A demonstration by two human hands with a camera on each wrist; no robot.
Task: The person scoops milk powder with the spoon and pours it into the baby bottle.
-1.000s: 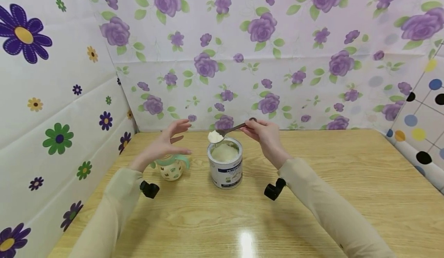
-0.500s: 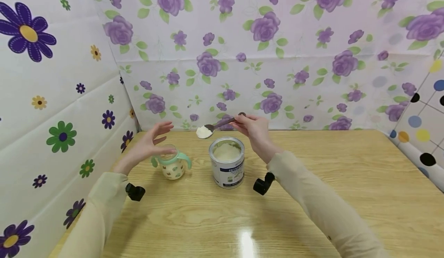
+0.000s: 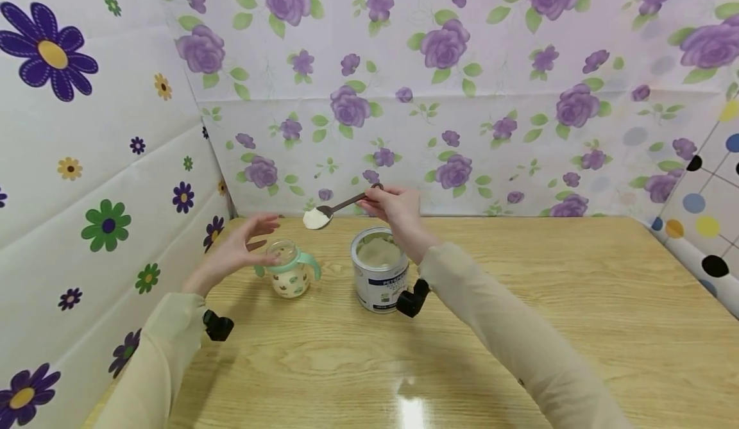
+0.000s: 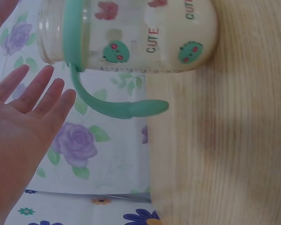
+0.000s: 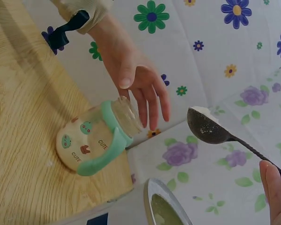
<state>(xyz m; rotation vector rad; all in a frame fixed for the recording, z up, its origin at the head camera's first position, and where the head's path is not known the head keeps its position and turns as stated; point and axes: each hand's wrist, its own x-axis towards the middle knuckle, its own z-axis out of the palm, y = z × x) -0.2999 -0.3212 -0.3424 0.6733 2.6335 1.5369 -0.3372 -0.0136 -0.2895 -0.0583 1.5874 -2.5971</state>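
My right hand (image 3: 401, 214) pinches the handle of a dark spoon (image 3: 353, 199) heaped with white powder (image 3: 315, 218). The spoon is held level, up and to the right of a baby bottle (image 3: 291, 283) with green handles. That bottle stands upright and uncapped, with pale contents inside; its open neck (image 5: 127, 118) shows in the right wrist view. My left hand (image 3: 238, 251) is beside the neck, fingers extended and thumb apart, gripping nothing. Whether it touches the bottle I cannot tell. Below my right hand stands an opened can (image 3: 374, 286) with pale powder (image 3: 379, 252) in it.
The wooden table (image 3: 323, 365) meets a flowered cloth wall (image 3: 496, 159) close behind the bottle and can. Another patterned cloth (image 3: 133, 236) borders the left side. A dotted cloth (image 3: 701, 224) is at the right.
My right hand has carried the filled spoon leftward from over the can toward the bottle. My left hand has shifted left and slightly down, so the bottle's neck is more exposed.
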